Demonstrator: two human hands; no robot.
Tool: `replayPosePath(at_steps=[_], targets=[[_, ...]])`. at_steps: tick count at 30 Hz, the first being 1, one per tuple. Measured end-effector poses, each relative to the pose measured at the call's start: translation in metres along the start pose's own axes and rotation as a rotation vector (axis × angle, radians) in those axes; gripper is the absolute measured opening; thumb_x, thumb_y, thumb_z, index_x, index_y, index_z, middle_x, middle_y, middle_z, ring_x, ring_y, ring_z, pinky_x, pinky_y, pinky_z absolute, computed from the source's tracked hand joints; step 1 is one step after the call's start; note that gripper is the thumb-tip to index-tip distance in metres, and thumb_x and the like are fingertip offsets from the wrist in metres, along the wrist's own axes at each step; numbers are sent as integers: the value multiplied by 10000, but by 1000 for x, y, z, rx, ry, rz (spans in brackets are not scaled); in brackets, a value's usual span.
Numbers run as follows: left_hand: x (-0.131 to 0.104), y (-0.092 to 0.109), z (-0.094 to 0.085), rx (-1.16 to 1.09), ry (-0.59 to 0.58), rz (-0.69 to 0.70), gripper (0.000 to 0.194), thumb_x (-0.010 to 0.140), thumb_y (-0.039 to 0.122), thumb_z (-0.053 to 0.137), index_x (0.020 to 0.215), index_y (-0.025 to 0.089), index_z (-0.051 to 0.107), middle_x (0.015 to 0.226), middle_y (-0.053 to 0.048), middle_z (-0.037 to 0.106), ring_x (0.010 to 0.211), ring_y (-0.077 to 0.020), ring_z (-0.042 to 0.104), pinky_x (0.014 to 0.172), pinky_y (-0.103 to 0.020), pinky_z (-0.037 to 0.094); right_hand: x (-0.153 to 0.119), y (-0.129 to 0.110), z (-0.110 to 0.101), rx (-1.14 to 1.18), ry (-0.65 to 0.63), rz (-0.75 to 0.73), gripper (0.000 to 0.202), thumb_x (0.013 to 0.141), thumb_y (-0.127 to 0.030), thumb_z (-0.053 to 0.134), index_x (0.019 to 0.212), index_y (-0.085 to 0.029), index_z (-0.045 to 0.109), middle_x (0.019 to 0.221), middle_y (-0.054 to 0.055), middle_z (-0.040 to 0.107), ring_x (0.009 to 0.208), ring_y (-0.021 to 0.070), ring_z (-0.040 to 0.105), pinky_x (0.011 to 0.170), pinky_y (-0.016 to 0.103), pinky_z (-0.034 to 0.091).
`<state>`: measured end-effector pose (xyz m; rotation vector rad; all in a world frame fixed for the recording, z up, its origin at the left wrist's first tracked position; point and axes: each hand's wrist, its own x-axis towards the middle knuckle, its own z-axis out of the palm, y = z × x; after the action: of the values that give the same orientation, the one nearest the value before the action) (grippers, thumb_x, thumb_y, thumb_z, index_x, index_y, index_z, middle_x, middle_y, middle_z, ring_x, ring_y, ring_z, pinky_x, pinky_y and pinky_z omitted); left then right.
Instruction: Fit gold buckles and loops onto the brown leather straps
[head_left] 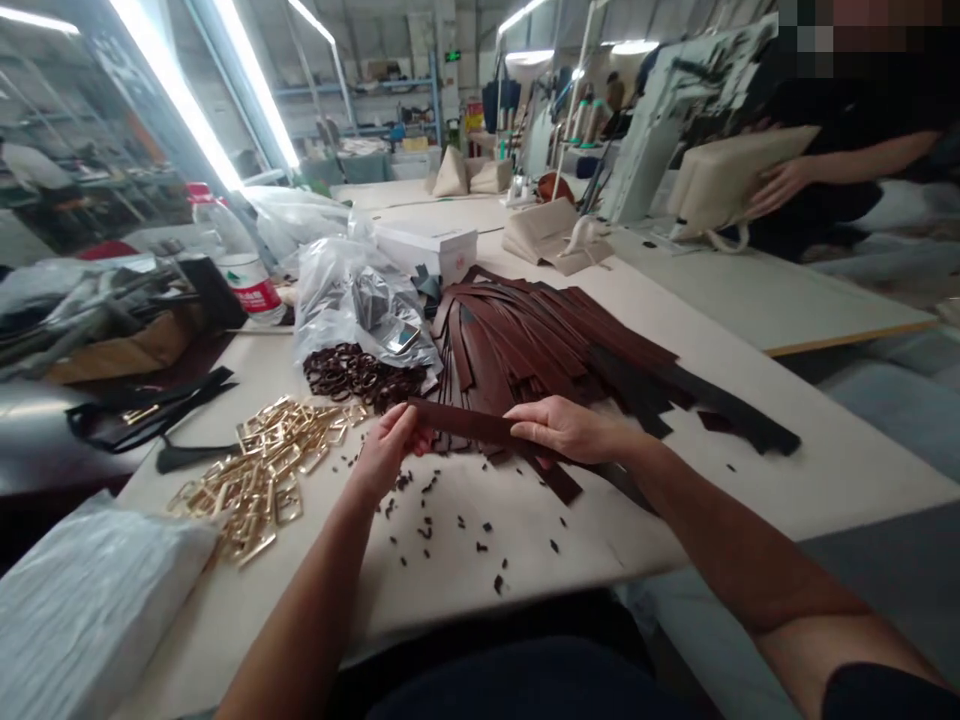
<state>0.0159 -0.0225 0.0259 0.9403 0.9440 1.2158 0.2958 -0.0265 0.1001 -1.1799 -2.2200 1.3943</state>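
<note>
Between my two hands a brown leather strap [465, 420] is held out sideways above the table. My left hand [391, 445] pinches its left end, and my right hand [562, 428] grips it farther right, thumb on top. Just behind it a fanned heap of brown leather straps [540, 335] covers the table, some with dark undersides showing. To the left of my left hand lies a pile of gold metal buckles [262, 480]. Small dark brown loops [352, 375] are heaped behind that hand, by the mouth of a clear plastic bag [352, 300].
Small dark scraps [480, 545] are scattered over the near part of the white table [600, 530]. A bottle [251, 285] and a white box [431, 248] stand behind. At right, a co-worker holds a beige bag [731, 180] beside a sewing machine [652, 130]. A wrapped white package [97, 590] lies front left.
</note>
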Motion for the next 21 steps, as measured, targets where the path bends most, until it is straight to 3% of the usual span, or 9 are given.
replayPosePath(at_steps=[2, 4, 8, 11, 16, 21], targets=[[2, 0, -3, -35, 26, -10, 366, 717, 443, 795, 795, 134, 616, 607, -15, 612, 461, -86, 541, 437, -170, 403, 6, 4, 4, 14, -46, 41, 411, 968, -502, 474, 1116, -164, 653, 627, -13, 598, 493, 133, 564, 470, 221, 425], [3, 1, -5, -61, 51, -39, 334, 702, 381, 808, 851, 134, 641, 619, -6, 613, 464, -85, 553, 440, -164, 415, 10, 7, 3, -38, -31, 44, 380, 974, -466, 467, 1113, -176, 668, 654, -2, 627, 522, 141, 584, 501, 231, 440], [2, 2, -4, -90, 57, -116, 315, 693, 300, 801, 913, 133, 651, 678, -23, 644, 512, -111, 619, 485, -180, 475, 16, 4, 10, -340, 219, -51, 315, 911, -432, 612, 1154, -247, 690, 902, 24, 722, 795, 197, 674, 718, 279, 489], [0, 0, 3, -122, 49, -155, 302, 685, 284, 802, 889, 137, 635, 696, -32, 656, 543, -129, 646, 509, -189, 494, 25, -1, 32, -438, 373, -138, 408, 848, -426, 716, 1214, -253, 660, 1075, 36, 707, 973, 224, 663, 846, 310, 490], [-5, -8, 11, -113, 45, -159, 319, 676, 304, 813, 888, 135, 644, 694, -22, 648, 577, -121, 630, 539, -191, 499, 47, 4, 70, -401, 523, -227, 393, 856, -375, 726, 1217, -242, 644, 1072, 48, 684, 993, 218, 650, 892, 321, 499], [-7, -12, 13, -113, 46, -183, 300, 691, 295, 812, 879, 128, 650, 740, -33, 650, 637, -121, 626, 599, -207, 521, 53, 19, 80, -396, 618, -302, 361, 890, -423, 690, 1178, -208, 653, 1085, 67, 680, 1006, 219, 640, 916, 314, 495]])
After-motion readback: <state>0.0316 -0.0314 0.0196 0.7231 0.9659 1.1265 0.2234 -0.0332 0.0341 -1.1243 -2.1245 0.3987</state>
